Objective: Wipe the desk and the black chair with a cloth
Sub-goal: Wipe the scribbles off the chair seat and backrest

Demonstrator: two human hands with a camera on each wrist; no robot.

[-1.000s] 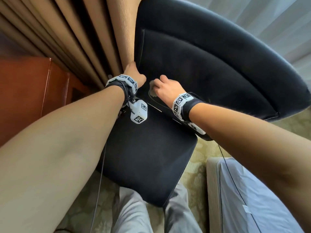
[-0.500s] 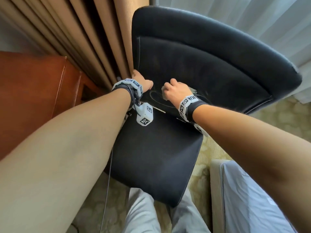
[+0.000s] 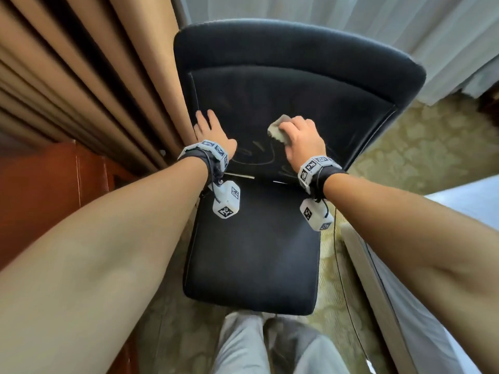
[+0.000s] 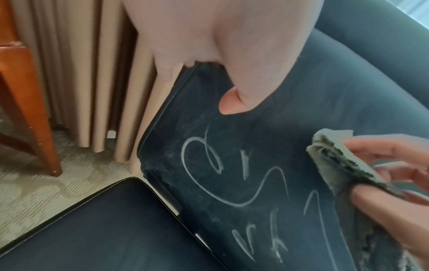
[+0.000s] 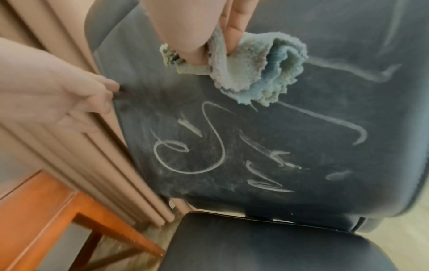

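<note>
The black chair (image 3: 270, 90) stands in front of me, its backrest (image 4: 290, 146) (image 5: 325, 146) covered low down with white chalk-like scribbles (image 4: 232, 174) (image 5: 209, 146). My right hand (image 3: 302, 136) grips a bunched pale blue-grey cloth (image 3: 278, 128) (image 5: 255, 73) (image 4: 343, 161) against the backrest, just above the scribbles. My left hand (image 3: 210, 128) lies flat with straight fingers on the backrest's left edge, beside the curtain. The black seat (image 3: 253, 252) is below my wrists.
Tan pleated curtains (image 3: 94, 85) hang right against the chair's left side. A reddish wooden desk (image 3: 40, 190) (image 5: 46, 220) stands at the left, its leg on the patterned carpet (image 3: 418, 147). A white bed edge (image 3: 405, 292) is at the right. My legs are at the seat's front.
My right hand has moved right and up across the backrest with the cloth, which now shows. My left hand has flattened on the chair's left edge. The head view has tilted up.
</note>
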